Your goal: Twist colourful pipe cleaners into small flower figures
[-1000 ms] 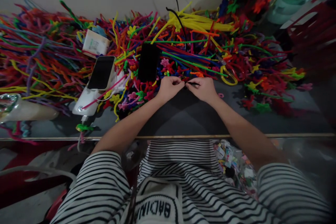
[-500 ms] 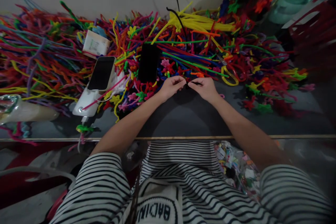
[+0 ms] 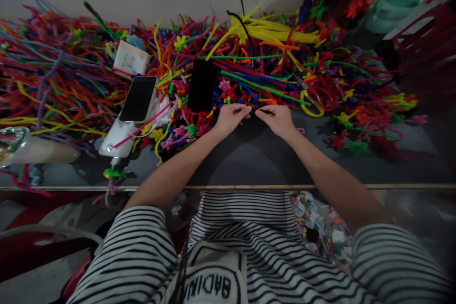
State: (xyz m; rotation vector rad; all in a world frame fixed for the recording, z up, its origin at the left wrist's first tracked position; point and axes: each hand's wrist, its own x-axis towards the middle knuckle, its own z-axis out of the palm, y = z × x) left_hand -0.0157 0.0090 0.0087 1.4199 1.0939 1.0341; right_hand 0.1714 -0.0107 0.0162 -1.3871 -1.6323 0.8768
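Above the dark tabletop, my left hand [image 3: 231, 118] is closed in a pinch of thumb and forefinger. Facing it, my right hand [image 3: 276, 118] pinches too, its fingertips a small distance from the left ones. Between the two pinches is a small dark piece [image 3: 253, 113] that looks like pipe cleaner; its shape is too small and dim to make out. Just behind the hands lie short twisted pipe cleaner shapes, among them a pink flower [image 3: 224, 85]. An orange pipe cleaner piece [image 3: 269, 101] is close to my right fingers.
A black phone [image 3: 202, 85] and a second phone [image 3: 138, 99] lie left of my hands, by a white power bank [image 3: 117, 137]. Yellow-handled scissors [image 3: 312, 104] are at right. Heaps of pipe cleaners [image 3: 53, 71] line the wall. The table edge [image 3: 249, 186] runs before me.
The fingertips of my two hands have drawn very slightly apart at the small dark piece. Both arms stay almost in place, and nothing else has moved visibly.
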